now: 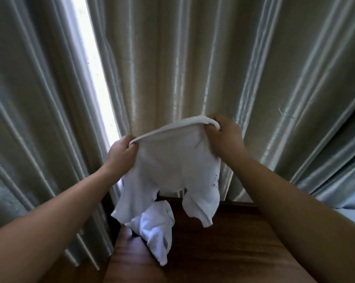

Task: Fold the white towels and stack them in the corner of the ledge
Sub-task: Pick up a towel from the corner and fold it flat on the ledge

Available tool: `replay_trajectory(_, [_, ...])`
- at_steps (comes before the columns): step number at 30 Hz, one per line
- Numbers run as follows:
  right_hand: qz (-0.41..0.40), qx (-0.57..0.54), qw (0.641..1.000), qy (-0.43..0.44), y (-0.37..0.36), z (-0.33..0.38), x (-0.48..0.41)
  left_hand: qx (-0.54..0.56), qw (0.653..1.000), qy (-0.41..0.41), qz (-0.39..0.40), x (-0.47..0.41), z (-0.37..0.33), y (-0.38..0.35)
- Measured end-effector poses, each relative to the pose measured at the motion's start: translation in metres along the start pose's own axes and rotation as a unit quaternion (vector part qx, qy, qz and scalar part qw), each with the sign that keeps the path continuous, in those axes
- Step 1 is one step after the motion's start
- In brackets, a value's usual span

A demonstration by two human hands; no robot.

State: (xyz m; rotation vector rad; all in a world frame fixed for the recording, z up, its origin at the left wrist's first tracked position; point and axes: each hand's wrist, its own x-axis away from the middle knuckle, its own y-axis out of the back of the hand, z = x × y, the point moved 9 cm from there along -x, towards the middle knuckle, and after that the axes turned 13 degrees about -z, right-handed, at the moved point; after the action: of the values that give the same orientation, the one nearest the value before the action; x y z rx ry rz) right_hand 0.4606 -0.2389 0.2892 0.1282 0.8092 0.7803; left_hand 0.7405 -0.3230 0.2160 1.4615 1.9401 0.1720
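Observation:
I hold a white towel (172, 162) up in the air by its top edge. My left hand (121, 154) pinches the left corner and my right hand (223, 133) pinches the right corner, which is higher. The cloth hangs limp below, its lower ends dangling just above the dark wooden ledge (223, 246). A second white towel (156, 227) lies crumpled on the ledge's left side, partly hanging over the edge.
Shiny grey-green curtains (193, 58) hang close behind the ledge and fill the background. A bright gap of window (95, 64) shows between two panels at the left. A pale blue surface (354, 215) lies at the right edge.

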Motion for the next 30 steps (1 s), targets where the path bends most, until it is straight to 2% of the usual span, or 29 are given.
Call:
replay_trajectory(3, [-0.027,0.112,0.993,0.0,0.033,-0.043,-0.004,0.004,0.999,-0.045,-0.023,-0.004,-0.029,0.007])
replay_trajectory(9, [0.014,0.343,0.939,0.006,0.105,-0.148,0.016,-0.076,0.986,-0.14,0.04,0.018,-0.063,-0.03])
replay_trajectory(12, [0.011,0.378,0.923,-0.076,0.15,-0.211,0.032,-0.127,0.971,-0.188,0.082,0.043,-0.071,-0.067])
replay_trajectory(15, [0.024,0.388,0.909,-0.154,0.201,-0.273,0.051,-0.146,0.962,-0.211,0.094,0.071,-0.084,-0.096])
replay_trajectory(19, [0.025,0.385,0.904,-0.183,0.264,-0.328,0.068,-0.235,0.929,-0.266,0.103,0.103,-0.082,-0.135])
replay_trajectory(22, [0.042,0.386,0.912,-0.131,0.296,-0.354,0.067,-0.291,0.915,-0.241,0.141,0.128,-0.067,-0.176])
replay_trajectory(24, [0.106,0.393,0.912,-0.053,0.294,-0.365,0.07,-0.315,0.912,-0.215,0.15,0.134,-0.059,-0.185])
replay_trajectory(27, [0.261,0.429,0.864,0.042,0.293,-0.396,0.074,-0.333,0.909,-0.195,0.158,0.141,-0.051,-0.211])
replay_trajectory(28, [0.284,0.435,0.852,0.069,0.294,-0.405,0.072,-0.337,0.91,-0.177,0.165,0.143,-0.049,-0.217])
replay_trajectory(30, [0.272,0.426,0.856,0.111,0.299,-0.419,0.064,-0.357,0.907,-0.153,0.163,0.144,-0.043,-0.225])
